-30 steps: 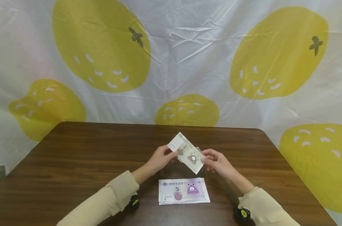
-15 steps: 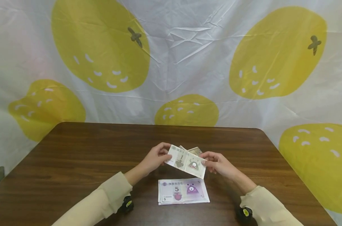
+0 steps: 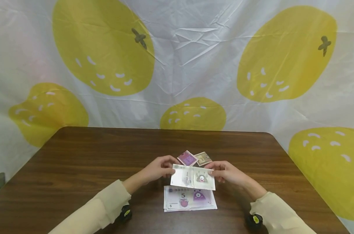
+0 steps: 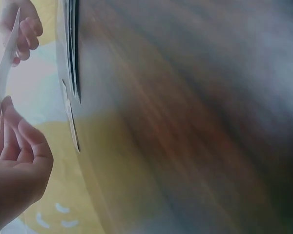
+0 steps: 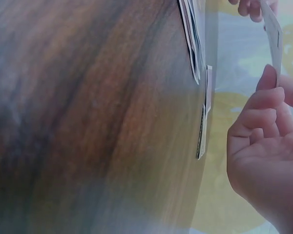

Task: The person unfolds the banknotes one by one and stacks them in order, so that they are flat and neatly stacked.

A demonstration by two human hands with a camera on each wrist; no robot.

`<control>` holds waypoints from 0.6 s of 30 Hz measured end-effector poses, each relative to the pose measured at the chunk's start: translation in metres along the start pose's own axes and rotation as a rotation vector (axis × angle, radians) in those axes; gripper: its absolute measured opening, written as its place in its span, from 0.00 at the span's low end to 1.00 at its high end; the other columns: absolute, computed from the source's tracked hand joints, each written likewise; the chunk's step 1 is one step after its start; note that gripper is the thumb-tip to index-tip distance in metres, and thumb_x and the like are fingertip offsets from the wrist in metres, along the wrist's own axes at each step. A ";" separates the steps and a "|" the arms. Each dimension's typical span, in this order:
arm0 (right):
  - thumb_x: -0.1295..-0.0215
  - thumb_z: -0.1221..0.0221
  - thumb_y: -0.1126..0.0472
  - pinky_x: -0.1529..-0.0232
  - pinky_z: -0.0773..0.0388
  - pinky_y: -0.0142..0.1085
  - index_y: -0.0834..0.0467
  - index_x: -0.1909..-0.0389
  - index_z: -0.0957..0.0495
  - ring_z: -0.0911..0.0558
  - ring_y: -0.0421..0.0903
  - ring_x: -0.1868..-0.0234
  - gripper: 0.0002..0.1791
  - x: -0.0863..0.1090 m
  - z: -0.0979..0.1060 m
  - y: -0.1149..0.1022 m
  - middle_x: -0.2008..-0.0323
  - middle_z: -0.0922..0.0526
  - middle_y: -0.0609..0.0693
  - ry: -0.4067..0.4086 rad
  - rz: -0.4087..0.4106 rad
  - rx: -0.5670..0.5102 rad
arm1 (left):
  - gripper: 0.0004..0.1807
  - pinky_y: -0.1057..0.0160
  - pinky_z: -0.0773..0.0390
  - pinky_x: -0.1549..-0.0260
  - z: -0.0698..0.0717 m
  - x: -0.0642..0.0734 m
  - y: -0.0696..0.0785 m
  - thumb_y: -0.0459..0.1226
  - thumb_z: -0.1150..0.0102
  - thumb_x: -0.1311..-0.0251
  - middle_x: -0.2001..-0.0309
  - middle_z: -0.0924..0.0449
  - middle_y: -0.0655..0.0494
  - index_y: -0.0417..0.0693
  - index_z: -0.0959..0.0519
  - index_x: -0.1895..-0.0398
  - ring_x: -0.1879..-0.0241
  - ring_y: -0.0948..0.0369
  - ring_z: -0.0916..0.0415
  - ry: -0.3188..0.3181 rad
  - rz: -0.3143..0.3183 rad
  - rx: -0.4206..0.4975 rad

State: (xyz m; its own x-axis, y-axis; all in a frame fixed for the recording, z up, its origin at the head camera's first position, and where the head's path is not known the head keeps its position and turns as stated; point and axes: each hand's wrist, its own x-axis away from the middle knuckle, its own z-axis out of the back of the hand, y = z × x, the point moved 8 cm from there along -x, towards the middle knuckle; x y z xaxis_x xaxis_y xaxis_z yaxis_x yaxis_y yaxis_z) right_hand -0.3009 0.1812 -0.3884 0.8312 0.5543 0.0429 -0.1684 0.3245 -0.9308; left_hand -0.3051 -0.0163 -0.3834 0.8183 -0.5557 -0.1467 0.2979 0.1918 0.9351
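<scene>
Between my hands hangs a pale toy banknote point(image 3: 180, 180), creased down the middle, with a grey cartoon figure on its right half. My left hand point(image 3: 159, 167) pinches its left end between thumb and fingers, and my right hand point(image 3: 228, 174) pinches the right end. In the wrist views the same banknote point(image 4: 10, 63) is seen nearly edge-on, raised above the table. Below it in the head view lies a stack of purple toy 5 notes point(image 3: 174, 203), its upper edge overlapped by the held note. Behind sit a small magenta note point(image 3: 187, 158) and a small brownish note point(image 3: 204, 158), overlapping at their corners.
All this is on a dark brown wooden table point(image 3: 107, 146) with rounded far corners. A white cloth point(image 3: 171, 65) printed with yellow fruit hangs behind it. Black bands with yellow-green marks show at both sleeve cuffs.
The banknote has swung from a steep slant to nearly level and come down closer to the purple stack. My left hand has lowered with it. The two small notes behind have come into view.
</scene>
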 end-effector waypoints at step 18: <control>0.42 0.46 0.67 0.86 0.40 0.25 0.70 0.57 0.26 0.35 0.35 0.85 0.13 0.002 -0.024 0.007 0.84 0.31 0.45 -0.164 0.041 -0.004 | 0.07 0.69 0.34 0.83 -0.018 0.018 0.002 0.27 0.43 0.51 0.81 0.30 0.58 0.38 0.27 0.67 0.81 0.64 0.34 -0.262 0.027 -0.177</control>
State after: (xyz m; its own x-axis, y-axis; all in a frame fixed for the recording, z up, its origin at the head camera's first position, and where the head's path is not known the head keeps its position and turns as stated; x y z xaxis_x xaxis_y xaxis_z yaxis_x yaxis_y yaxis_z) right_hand -0.2883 0.1664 -0.4037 0.7261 0.6847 0.0630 -0.1978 0.2958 -0.9345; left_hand -0.2810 -0.0110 -0.3901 0.6793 -0.7338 -0.0128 0.3776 0.3345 0.8635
